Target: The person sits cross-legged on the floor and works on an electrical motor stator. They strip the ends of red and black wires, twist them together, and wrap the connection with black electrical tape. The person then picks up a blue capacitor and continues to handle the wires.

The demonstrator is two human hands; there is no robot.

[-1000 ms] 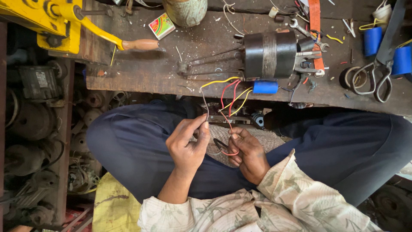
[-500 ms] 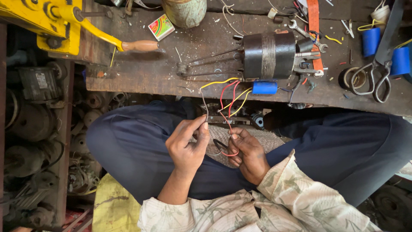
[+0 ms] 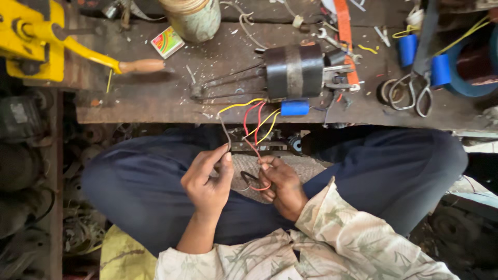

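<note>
Wires (image 3: 257, 122), red and yellow, run from the dark motor (image 3: 294, 70) at upper centre of the frame down to my lap. My left hand (image 3: 207, 181) pinches a dark lead between thumb and forefinger, keeping it taut. My right hand (image 3: 280, 186), at centre frame, grips looped red wire, apparently separating strands for inspection.

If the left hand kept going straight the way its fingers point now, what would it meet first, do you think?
The left hand points up toward the bench, pinching a dark wire. Going straight on, it would likely meet the wooden bench edge near the yellow wire, though depth is unclear.
</note>
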